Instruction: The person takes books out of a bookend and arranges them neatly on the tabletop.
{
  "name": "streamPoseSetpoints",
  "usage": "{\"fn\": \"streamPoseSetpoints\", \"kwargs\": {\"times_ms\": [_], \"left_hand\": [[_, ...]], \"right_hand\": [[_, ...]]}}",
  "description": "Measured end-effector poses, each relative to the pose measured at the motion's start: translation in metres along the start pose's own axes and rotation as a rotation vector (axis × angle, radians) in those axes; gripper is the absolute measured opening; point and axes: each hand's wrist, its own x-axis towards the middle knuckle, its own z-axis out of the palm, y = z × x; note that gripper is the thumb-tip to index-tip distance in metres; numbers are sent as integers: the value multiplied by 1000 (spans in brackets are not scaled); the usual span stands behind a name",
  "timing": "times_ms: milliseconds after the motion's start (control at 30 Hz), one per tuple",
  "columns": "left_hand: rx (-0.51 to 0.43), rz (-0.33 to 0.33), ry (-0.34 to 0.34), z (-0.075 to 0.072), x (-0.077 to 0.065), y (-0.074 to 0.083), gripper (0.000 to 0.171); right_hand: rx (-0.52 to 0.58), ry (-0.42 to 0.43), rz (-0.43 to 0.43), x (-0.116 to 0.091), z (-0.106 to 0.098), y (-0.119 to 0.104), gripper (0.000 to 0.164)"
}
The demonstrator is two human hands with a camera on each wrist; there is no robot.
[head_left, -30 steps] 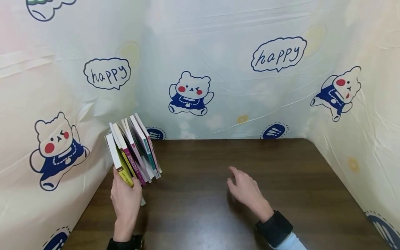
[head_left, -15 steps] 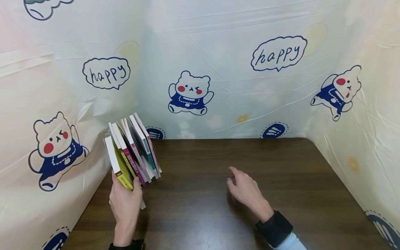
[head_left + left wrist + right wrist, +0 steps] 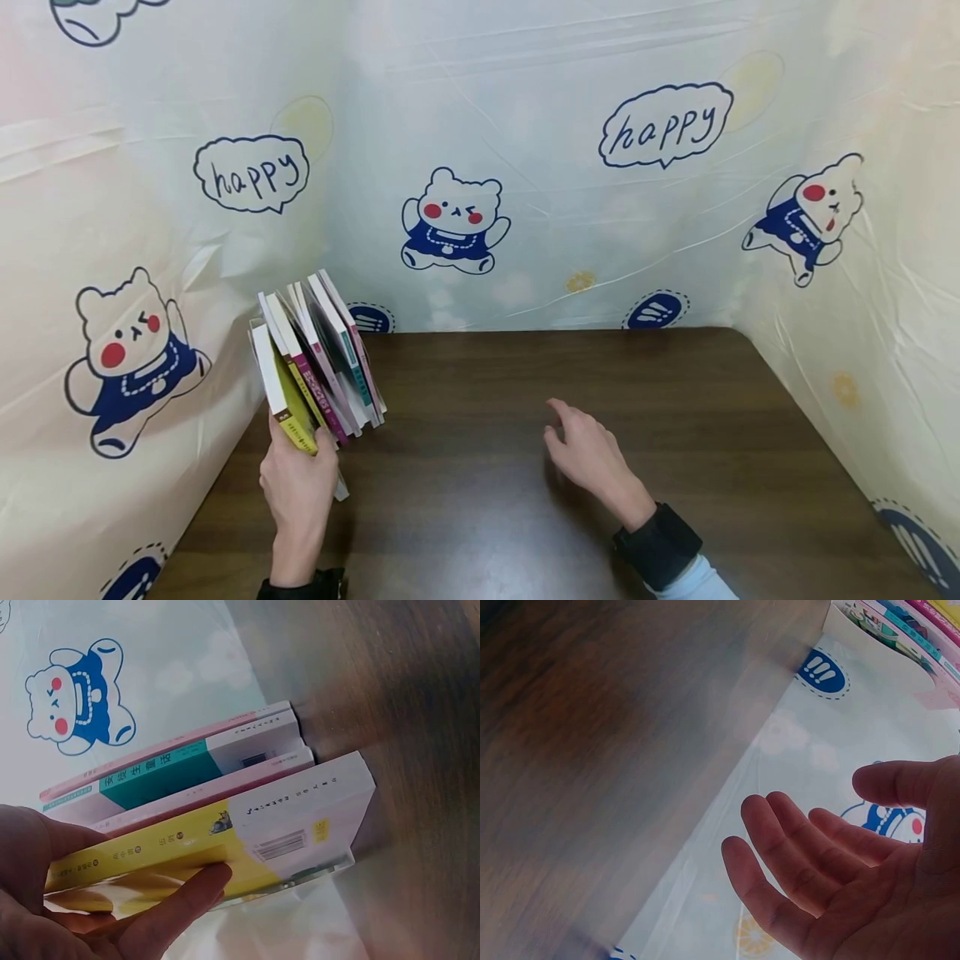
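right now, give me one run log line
left hand: holds yellow-spined book | right hand: empty, over table | other books: row alongside

I count one left grip (image 3: 300,479) and one right grip (image 3: 590,448), two in all, with two black wristbands (image 3: 658,546) and one pale blue sleeve (image 3: 696,579) showing. There's one bench (image 3: 480,467) and at least six books (image 3: 318,393) (packed so close I couldn't swear to the exact number). On the printed cloth (image 3: 540,108) I make it three full bears (image 3: 453,244), two "happy" bubbles (image 3: 666,125), four dark blue ovals (image 3: 656,309) and two orange slices (image 3: 845,388), plus one cut-off figure (image 3: 92,23) up top.
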Motion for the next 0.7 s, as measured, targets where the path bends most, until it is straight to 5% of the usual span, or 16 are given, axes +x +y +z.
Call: {"fn": "streamPoseSetpoints", "kwargs": {"times_ms": [333,700], "left_hand": [[-28,8,25,-5,-4,-1,47],[-19,-3,13,-13,-13,1,41]], "right_hand": [[-13,9,4,0,0,0,46],[2,11,-12,-3,0,-2,45]]}}
